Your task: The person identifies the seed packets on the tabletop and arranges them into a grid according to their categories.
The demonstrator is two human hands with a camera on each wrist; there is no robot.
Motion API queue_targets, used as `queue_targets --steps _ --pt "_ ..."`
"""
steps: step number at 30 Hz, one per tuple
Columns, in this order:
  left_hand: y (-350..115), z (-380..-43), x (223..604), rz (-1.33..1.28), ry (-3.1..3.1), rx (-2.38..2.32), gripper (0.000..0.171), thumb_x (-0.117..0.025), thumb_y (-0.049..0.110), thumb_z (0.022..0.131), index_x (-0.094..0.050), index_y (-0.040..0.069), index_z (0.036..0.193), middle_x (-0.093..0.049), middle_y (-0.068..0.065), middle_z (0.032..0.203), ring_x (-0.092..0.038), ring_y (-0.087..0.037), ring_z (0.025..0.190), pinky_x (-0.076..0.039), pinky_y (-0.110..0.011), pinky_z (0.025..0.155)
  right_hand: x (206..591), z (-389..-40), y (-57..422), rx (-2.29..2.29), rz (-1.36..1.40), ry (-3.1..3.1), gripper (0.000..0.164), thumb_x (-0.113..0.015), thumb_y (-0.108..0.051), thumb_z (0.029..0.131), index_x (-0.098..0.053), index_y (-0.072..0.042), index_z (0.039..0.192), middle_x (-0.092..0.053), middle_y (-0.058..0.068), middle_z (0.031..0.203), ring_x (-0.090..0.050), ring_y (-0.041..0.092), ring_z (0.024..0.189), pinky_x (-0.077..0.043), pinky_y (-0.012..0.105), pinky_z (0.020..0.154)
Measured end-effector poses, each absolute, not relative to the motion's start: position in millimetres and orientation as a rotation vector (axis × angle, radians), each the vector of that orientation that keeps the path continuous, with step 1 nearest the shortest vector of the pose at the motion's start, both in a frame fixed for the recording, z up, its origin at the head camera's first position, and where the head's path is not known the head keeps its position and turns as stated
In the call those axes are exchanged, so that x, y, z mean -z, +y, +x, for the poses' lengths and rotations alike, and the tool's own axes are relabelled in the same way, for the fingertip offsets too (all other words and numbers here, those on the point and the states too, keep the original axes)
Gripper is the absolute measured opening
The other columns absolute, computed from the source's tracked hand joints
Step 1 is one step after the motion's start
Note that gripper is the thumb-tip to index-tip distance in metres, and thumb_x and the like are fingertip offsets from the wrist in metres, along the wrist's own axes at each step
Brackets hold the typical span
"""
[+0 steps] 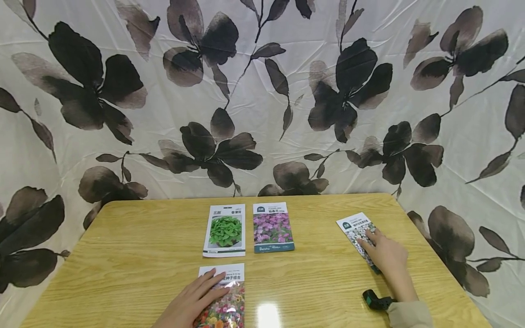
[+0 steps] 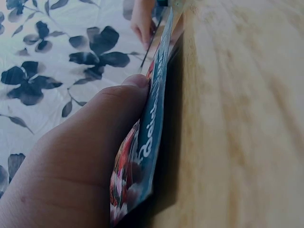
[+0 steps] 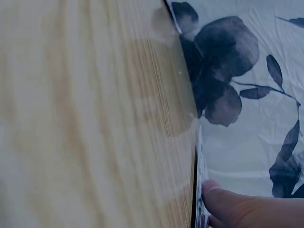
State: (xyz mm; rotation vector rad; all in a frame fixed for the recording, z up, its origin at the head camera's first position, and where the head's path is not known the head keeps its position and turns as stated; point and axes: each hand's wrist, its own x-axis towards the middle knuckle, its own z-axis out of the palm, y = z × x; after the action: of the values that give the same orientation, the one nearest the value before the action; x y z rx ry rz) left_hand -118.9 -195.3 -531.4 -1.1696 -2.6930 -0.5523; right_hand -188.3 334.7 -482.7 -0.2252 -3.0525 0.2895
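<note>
My left hand lies with fairly straight fingers across a seed packet picturing mixed flowers, at the near middle of the table. In the left wrist view the thumb rests on this packet's printed face, and its near edge stands slightly off the wood. At the right, my right hand touches a tilted packet of white flowers with fingertips on its face, covering its right side. The right wrist view shows the thumb against that thin packet, edge-on.
Two more seed packets lie side by side towards the back: one with green leaves, one with purple-pink flowers. All are on a wooden table. Behind it hangs a white cloth with dark flower prints. A black device sits at the right wrist.
</note>
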Motion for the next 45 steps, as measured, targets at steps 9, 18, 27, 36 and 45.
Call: queue_targets --steps 9,18,27,36,45 --pt "-196 -119 532 -1.189 -2.677 0.524 0.085 -0.065 0.07 0.079 -0.039 0.034 0.152 -0.036 0.003 0.158 -0.032 -0.027 0.143 -0.048 -0.057 0.093 486 -182 328 -0.243 -0.194 -3.03 0.062 -0.058 -0.053 0.095 -0.06 -0.006 0.137 -0.05 0.031 0.139 -0.064 0.047 0.081 -0.036 0.035 0.043" --pt "-195 -118 533 -1.177 -2.673 0.541 0.085 -0.066 0.07 0.079 -0.039 0.035 0.152 -0.035 0.003 0.158 -0.032 -0.026 0.144 -0.048 -0.058 0.091 484 -178 323 -0.214 -0.112 -3.024 0.058 -0.061 -0.048 0.095 -0.063 -0.004 0.132 -0.053 0.035 0.132 -0.063 0.046 0.075 -0.041 0.04 0.047" --pt "-196 -118 533 -1.176 -2.682 0.531 0.086 -0.066 0.071 0.079 -0.038 0.036 0.152 -0.035 0.004 0.158 -0.033 -0.027 0.144 -0.048 -0.058 0.091 480 -176 314 -0.116 -0.065 -2.993 0.055 -0.066 -0.045 0.092 -0.068 -0.001 0.125 -0.063 0.034 0.117 -0.059 0.037 0.059 -0.044 0.043 0.047" --pt "-197 -118 533 -1.173 -2.692 0.539 0.086 -0.065 0.071 0.079 -0.038 0.036 0.152 -0.034 0.004 0.159 -0.033 -0.028 0.143 -0.048 -0.058 0.092 484 -173 307 -0.045 -0.043 -2.971 0.054 -0.067 -0.046 0.091 -0.069 -0.002 0.122 -0.063 0.034 0.116 -0.059 0.041 0.06 -0.043 0.043 0.045" --pt "-196 -118 532 -1.176 -2.668 0.534 0.086 -0.066 0.071 0.078 -0.039 0.035 0.152 -0.035 0.003 0.158 -0.034 -0.028 0.143 -0.048 -0.058 0.091 484 -167 296 0.002 -0.019 -2.96 0.053 -0.065 -0.044 0.094 -0.068 0.002 0.119 -0.063 0.035 0.108 -0.059 0.042 0.057 -0.043 0.044 0.042"
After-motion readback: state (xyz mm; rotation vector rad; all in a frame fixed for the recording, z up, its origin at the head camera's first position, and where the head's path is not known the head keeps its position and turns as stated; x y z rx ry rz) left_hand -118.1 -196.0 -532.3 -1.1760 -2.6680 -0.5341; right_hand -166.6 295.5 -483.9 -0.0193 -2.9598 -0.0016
